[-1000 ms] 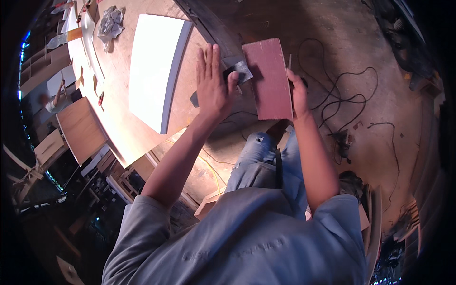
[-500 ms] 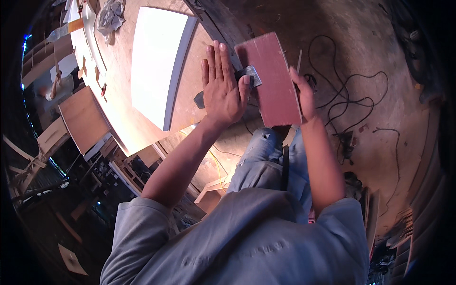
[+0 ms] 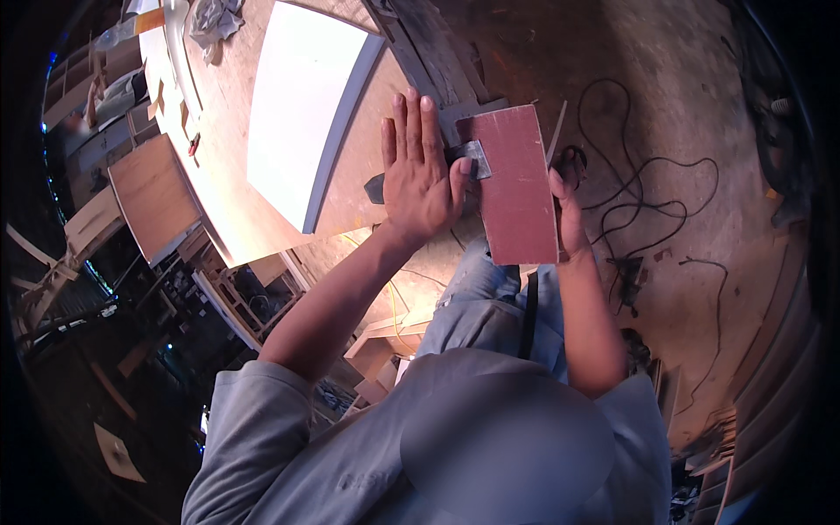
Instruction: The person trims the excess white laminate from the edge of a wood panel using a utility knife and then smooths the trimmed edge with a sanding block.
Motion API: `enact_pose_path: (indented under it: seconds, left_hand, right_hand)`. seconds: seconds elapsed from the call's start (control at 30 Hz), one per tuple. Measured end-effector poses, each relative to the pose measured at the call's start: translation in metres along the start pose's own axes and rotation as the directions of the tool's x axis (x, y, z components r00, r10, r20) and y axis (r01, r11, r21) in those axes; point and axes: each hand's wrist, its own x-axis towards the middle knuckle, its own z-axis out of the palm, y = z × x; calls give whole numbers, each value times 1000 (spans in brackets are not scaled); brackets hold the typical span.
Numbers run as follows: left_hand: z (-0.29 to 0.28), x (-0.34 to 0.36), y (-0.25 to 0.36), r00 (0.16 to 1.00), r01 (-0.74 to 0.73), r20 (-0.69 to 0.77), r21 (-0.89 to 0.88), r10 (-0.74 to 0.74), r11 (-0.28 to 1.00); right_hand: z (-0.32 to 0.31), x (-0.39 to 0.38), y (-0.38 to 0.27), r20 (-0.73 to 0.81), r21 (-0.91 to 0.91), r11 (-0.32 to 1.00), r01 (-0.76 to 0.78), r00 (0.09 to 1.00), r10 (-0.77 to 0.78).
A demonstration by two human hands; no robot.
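Observation:
My right hand [image 3: 570, 214] grips the right edge of a flat, dark-red rectangular board [image 3: 521, 197]; its thumb lies along the edge and its other fingers are hidden underneath. Held beneath my left hand [image 3: 422, 179] is a putty knife with a dark handle [image 3: 375, 189] and a metal blade [image 3: 478, 159]. The blade lies over the board's left side. My left fingers stretch forward, back of the hand up, while the thumb lies over the tool near the blade. Their grip underneath is hidden. To the left, a white panel [image 3: 297, 114] with a curved grey edge rests on the wooden worktable [image 3: 232, 210].
A crumpled plastic bag [image 3: 212, 24] and a red-handled tool [image 3: 193, 145] lie on the table. Black cable [image 3: 643, 188] loops over the floor to the right. A brown board [image 3: 156, 199] stands off the table's left side. A person [image 3: 87, 118] is at the far left.
The red board has come nearer to me and turned more upright in the view. Both hands have moved slightly nearer with it, and the putty knife has stayed with my left hand.

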Motion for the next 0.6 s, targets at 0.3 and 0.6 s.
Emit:
enact_pose_path:
  seconds: [0.3, 0.6]
  left_hand:
    - [-1, -1, 0, 1000, 9, 21, -12, -9, 1000]
    - [0, -2, 0, 999, 21, 25, -20, -20, 1000]
  right_hand:
    - [-9, 0, 0, 4, 27, 999, -27, 1000, 27]
    - [-14, 2, -5, 37, 16, 999, -31, 999, 31]
